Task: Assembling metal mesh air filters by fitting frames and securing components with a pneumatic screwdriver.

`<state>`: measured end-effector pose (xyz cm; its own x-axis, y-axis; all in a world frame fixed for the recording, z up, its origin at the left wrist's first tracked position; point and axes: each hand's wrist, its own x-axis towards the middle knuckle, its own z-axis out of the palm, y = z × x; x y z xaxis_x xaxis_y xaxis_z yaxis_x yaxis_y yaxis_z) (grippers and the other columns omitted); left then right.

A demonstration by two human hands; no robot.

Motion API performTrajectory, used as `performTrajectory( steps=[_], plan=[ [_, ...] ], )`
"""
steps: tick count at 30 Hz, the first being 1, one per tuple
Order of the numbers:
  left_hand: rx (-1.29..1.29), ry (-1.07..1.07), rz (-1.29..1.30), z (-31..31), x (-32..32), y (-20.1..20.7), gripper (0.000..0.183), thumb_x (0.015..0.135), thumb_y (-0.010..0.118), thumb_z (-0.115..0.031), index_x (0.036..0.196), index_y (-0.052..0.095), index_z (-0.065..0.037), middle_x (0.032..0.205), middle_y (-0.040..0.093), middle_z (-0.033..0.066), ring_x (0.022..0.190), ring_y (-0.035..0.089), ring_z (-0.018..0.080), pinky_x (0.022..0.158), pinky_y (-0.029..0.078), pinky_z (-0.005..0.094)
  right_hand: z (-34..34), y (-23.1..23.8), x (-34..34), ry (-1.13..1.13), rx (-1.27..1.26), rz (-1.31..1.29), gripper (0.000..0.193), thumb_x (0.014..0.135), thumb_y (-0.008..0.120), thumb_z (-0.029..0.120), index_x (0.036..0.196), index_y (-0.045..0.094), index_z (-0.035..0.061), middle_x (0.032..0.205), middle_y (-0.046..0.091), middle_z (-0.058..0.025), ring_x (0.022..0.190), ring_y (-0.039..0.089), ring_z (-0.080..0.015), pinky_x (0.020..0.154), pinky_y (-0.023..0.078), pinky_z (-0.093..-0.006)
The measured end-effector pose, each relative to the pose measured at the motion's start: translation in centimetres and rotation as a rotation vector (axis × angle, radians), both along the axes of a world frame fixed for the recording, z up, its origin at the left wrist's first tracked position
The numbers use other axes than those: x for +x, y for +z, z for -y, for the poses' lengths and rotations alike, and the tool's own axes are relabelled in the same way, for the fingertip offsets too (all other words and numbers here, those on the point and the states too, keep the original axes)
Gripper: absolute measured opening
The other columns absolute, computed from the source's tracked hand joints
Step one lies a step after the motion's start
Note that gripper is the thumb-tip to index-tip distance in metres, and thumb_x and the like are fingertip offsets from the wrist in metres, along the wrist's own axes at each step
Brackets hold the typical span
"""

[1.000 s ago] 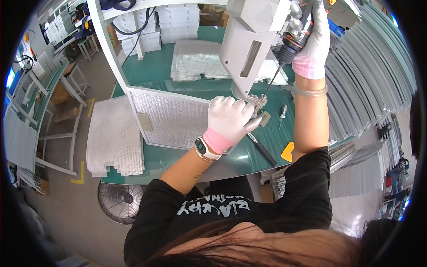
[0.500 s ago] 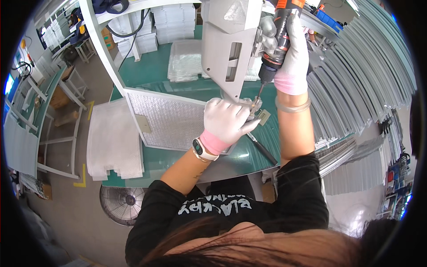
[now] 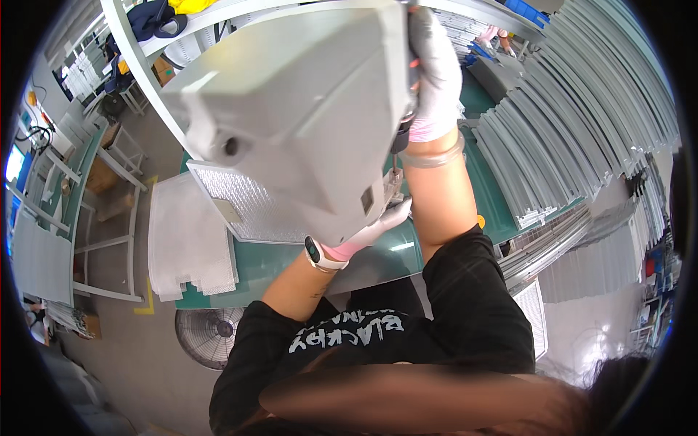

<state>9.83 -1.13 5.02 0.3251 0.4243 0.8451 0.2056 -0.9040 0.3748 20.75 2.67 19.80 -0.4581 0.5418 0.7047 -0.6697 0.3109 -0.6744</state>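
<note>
Step in hand, my read: running the long thin steel bit [image 3: 395, 164] of the black-and-orange power drill [image 3: 412, 109] down at the small silver metal piece [image 3: 393, 192], which sat just off centre toward 1 o'clock. Bit came in from its 12 o'clock; couldn't tell if the tip was seated

Hands: right hand [image 3: 438, 83], white glove with pink cuff, was wrapped on the drill at 1 o'clock. Left hand [image 3: 372, 231], same glove type, sat at the piece's 7 o'clock, thumb just beside it; fingers were behind the bulky pale-grey housing [image 3: 305, 123] at 11 o'clock, so couldn't confirm its grip

Next move called for bit in line, steady pressure, left thumb clear of the tip

Silver mesh panel with white frame [image 3: 243, 207] stood at 9 o'clock on the glossy green counter [image 3: 263, 267]

Labels: big white capitals on the black fabric shirt [image 3: 407, 349] at 6 o'clock. White-banded watch [image 3: 314, 251]: face too small to read. No brand legible on drill or housing
</note>
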Motion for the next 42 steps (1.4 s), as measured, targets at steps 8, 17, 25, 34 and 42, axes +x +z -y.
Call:
performTrajectory(
  steps=[8, 17, 25, 34, 42],
  plan=[
    [0.097, 0.183, -0.202, 0.4, -0.2, 0.1, 0.023, 0.062, 0.079, -0.019, 0.082, 0.069, -0.01, 0.067, 0.059, 0.0005, 0.058, 0.053, 0.0207, 0.053, 0.043, 0.0359, 0.2, 0.0, -1.3, -0.012, -0.073, 0.052, 0.059, 0.097, 0.049, 0.048, 0.13, 0.048, -0.0013, 0.071, 0.052, -0.004, 0.048, 0.039, -0.0043, 0.043, 0.03, -0.0171],
    [0.565, 0.292, -0.185, 0.7, -0.5, 1.0, 0.021, 0.06, 0.079, -0.024, 0.07, 0.063, -0.013, 0.065, 0.056, -0.0026, 0.059, 0.054, 0.0189, 0.057, 0.041, 0.0371, -0.2, -0.5, -2.1, 0.019, -0.11, 0.092, 0.057, 0.095, 0.051, 0.048, 0.126, 0.053, 0.0003, 0.069, 0.052, -0.0028, 0.05, 0.04, -0.0029, 0.043, 0.03, -0.0156],
    [0.271, 0.249, -0.169, 0.9, -0.8, 0.4, 0.024, 0.056, 0.08, -0.023, 0.064, 0.059, -0.016, 0.064, 0.056, -0.006, 0.062, 0.054, 0.0178, 0.059, 0.041, 0.0372, 0.5, 0.0, -3.2, 0.255, -0.216, 0.173, 0.04, 0.097, 0.055, 0.037, 0.115, 0.059, 0.0009, 0.073, 0.058, -0.0042, 0.051, 0.045, -0.0052, 0.045, 0.034, -0.0182],
    [-0.066, 0.319, -0.392, 2.9, 0.2, 3.0, 0.019, 0.059, 0.078, -0.025, 0.063, 0.062, -0.018, 0.058, 0.059, -0.0054, 0.054, 0.059, 0.019, 0.061, 0.039, 0.0385, 1.6, -0.4, -3.0, 0.177, -0.155, 0.221, 0.056, 0.093, 0.056, 0.048, 0.122, 0.055, -0.0003, 0.071, 0.054, -0.0036, 0.049, 0.042, -0.0043, 0.042, 0.032, -0.0175],
    [0.121, 0.205, -0.143, 1.8, -0.9, 0.7, 0.016, 0.063, 0.077, -0.022, 0.065, 0.063, -0.015, 0.059, 0.059, -0.0017, 0.053, 0.058, 0.0204, 0.059, 0.038, 0.0406, 2.0, -0.5, -1.7, 0.025, -0.118, 0.097, 0.067, 0.091, 0.058, 0.053, 0.129, 0.05, -0.0024, 0.079, 0.061, -0.0074, 0.056, 0.053, -0.0072, 0.047, 0.041, -0.0189]
  ],
)
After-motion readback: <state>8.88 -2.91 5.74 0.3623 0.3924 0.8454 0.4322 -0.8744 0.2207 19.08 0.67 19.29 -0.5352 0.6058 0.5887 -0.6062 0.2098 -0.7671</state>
